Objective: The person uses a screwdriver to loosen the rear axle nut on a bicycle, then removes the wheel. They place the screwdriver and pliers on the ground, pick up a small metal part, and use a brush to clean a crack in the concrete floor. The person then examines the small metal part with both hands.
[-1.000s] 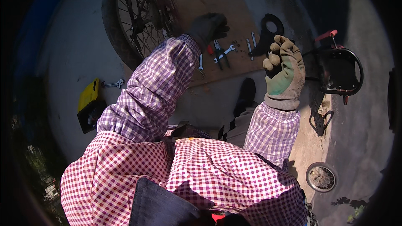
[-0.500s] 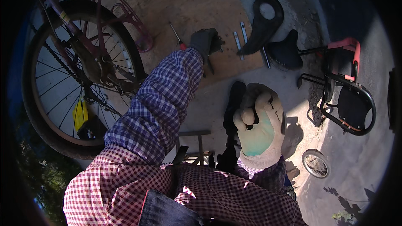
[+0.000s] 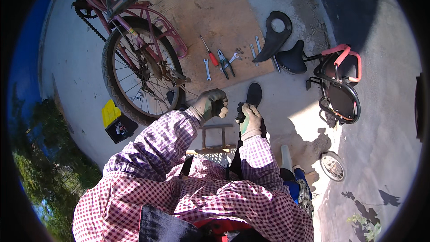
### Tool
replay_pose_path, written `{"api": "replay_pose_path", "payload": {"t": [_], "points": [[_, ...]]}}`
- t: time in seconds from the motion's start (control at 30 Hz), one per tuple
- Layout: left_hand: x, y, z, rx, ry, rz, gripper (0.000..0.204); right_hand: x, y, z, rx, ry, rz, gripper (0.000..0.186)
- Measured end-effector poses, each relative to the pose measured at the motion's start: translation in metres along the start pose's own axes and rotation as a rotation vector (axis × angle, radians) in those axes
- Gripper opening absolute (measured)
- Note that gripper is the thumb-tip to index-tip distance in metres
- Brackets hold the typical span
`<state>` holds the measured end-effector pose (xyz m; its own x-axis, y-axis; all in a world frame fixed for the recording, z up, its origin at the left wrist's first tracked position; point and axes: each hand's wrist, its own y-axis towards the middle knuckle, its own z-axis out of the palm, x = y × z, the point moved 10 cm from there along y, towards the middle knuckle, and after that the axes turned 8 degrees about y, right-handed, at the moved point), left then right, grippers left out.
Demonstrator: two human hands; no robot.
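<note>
Both hands wear pale, dark-palmed work gloves and are held close together in front of my body. My left hand [image 3: 209,106] is closed, its fingers curled, near the rear wheel [image 3: 109,74] of a pink bicycle [image 3: 121,20]. Just to its right, my right hand [image 3: 249,118] is closed too, with fingertips pinched together. Whatever sits in either hand is hidden or too small to name. Beyond them on a brown board [image 3: 192,9] lie a red-handled screwdriver [image 3: 213,58], pliers [image 3: 225,65], a wrench [image 3: 207,69], another wrench [image 3: 234,57] and several small round parts [image 3: 239,51].
A black curved cover [image 3: 271,45], a bicycle saddle [image 3: 292,60] and a black seat frame with red padding [image 3: 345,54] lie to the right. A small wheel [image 3: 333,166] is lower right. A yellow-lidded toolbox [image 3: 110,113] stands left; my dark shoe [image 3: 254,93] is ahead.
My left hand has come back from the tools on the board toward my body. My right hand is lower and farther left. The view has shifted, showing more of the bicycle.
</note>
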<state>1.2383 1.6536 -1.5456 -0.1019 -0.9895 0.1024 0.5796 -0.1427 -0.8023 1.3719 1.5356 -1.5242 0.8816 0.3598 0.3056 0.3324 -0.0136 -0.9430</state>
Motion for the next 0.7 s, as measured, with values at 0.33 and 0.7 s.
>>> {"api": "replay_pose_path", "payload": {"t": [0.33, 0.7], "points": [[-0.059, -0.320, 0.212, 0.116, -0.247, 0.298, 0.012, 0.332, -0.326, 0.042, 0.612, 0.119, -0.068, 0.023], [-0.105, -0.436, 0.345, 0.043, -0.078, 0.379, 0.015, 0.541, -0.489, 0.031, 0.578, 0.189, -0.325, 0.016]]}}
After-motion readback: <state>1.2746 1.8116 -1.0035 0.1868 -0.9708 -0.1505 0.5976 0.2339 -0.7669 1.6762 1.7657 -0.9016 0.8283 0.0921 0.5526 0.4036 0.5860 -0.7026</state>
